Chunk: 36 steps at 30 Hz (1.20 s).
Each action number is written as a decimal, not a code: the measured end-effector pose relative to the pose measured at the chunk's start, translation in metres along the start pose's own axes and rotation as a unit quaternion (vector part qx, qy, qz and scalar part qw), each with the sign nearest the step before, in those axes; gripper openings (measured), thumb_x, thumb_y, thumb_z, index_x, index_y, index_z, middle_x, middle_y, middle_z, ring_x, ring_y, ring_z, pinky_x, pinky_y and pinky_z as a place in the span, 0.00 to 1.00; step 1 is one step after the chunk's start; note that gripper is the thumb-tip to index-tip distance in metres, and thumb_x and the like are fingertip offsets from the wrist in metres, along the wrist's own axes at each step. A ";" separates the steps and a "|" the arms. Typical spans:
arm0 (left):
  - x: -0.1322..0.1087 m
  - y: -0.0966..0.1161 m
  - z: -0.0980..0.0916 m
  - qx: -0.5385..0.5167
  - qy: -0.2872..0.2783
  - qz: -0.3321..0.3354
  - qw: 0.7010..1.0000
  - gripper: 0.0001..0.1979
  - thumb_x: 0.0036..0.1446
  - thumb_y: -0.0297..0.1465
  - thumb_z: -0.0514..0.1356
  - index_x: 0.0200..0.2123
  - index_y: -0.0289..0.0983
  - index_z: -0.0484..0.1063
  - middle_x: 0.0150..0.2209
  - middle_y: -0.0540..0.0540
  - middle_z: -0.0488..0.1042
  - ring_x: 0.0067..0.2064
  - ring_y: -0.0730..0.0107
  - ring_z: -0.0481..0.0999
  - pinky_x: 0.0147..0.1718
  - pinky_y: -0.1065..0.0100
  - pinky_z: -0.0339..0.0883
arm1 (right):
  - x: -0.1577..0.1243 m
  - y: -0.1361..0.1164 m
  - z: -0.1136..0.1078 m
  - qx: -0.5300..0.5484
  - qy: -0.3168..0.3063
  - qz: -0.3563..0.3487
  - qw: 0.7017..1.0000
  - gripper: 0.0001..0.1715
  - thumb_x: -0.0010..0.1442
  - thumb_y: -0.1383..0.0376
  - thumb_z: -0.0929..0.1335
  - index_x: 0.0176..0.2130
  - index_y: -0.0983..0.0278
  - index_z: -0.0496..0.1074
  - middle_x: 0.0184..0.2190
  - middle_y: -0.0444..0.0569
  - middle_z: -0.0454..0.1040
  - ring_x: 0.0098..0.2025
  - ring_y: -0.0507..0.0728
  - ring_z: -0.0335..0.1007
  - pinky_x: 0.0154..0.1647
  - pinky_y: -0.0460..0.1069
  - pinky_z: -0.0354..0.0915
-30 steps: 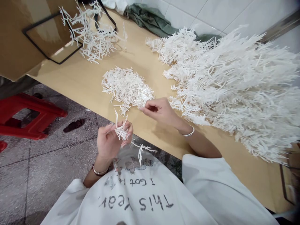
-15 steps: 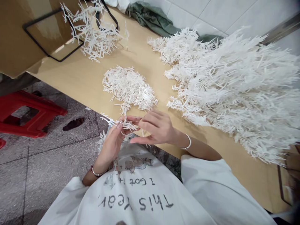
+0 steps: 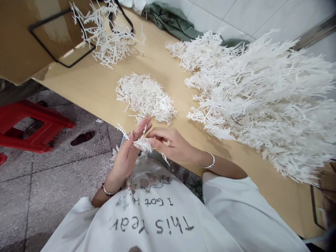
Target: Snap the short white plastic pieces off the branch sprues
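My left hand (image 3: 127,151) pinches a white branched plastic sprig (image 3: 143,144) between thumb and fingers, close to my shirt at the table's near edge. Thin twigs of the sprig stick out on both sides of the thumb. My right hand (image 3: 172,144) is at the sprig's right end, thumb and forefinger closed on its tips; a short white piece hangs below these fingers. Just beyond both hands lies a small heap of short white pieces (image 3: 147,98) on the table.
A large pile of white branched sprigs (image 3: 257,101) covers the table's right side. Bare white stems (image 3: 110,42) lie at the far left by a black wire frame (image 3: 68,64) and a cardboard box (image 3: 42,31). A red stool (image 3: 34,126) stands on the floor at left.
The fingers of my left hand have straightened upward, and the sprig has turned a little. My right hand's fingers have drawn together at its end. The heaps look unchanged.
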State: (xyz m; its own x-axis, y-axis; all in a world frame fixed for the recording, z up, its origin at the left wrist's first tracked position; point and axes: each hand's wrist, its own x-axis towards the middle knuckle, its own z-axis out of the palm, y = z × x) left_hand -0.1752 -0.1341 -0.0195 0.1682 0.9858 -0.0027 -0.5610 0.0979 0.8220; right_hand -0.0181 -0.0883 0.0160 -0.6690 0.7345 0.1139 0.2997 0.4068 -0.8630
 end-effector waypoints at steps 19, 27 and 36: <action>-0.002 -0.026 0.002 0.177 0.214 0.266 0.923 0.07 0.59 0.35 0.57 0.31 0.39 0.66 0.27 0.52 0.60 0.28 0.75 0.61 0.29 0.72 0.59 | -0.009 0.006 0.006 -0.339 0.244 -0.303 0.857 0.05 0.54 0.69 0.72 0.34 0.67 0.73 0.24 0.45 0.75 0.25 0.48 0.67 0.25 0.44 0.63; -0.015 -0.019 -0.007 0.205 0.131 0.148 0.958 0.07 0.54 0.34 0.62 0.28 0.37 0.75 0.21 0.52 0.69 0.23 0.77 0.64 0.24 0.73 0.58 | -0.011 0.005 0.003 -0.416 0.238 -0.372 0.795 0.05 0.53 0.70 0.72 0.33 0.66 0.71 0.21 0.43 0.72 0.21 0.48 0.60 0.20 0.46 0.57; -0.019 -0.004 -0.008 0.252 0.126 0.105 0.954 0.05 0.53 0.32 0.64 0.31 0.37 0.76 0.25 0.50 0.77 0.25 0.73 0.73 0.26 0.72 0.65 | -0.003 0.000 -0.004 -0.027 0.067 -0.090 0.993 0.23 0.57 0.52 0.68 0.43 0.67 0.66 0.36 0.49 0.69 0.30 0.48 0.61 0.27 0.44 0.60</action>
State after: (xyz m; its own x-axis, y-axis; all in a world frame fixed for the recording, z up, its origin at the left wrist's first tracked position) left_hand -0.1823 -0.1519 -0.0268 -0.1407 0.9841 0.1080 -0.0902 -0.1213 0.9885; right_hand -0.0134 -0.0885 0.0172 -0.6201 0.7115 0.3305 0.2218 0.5631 -0.7961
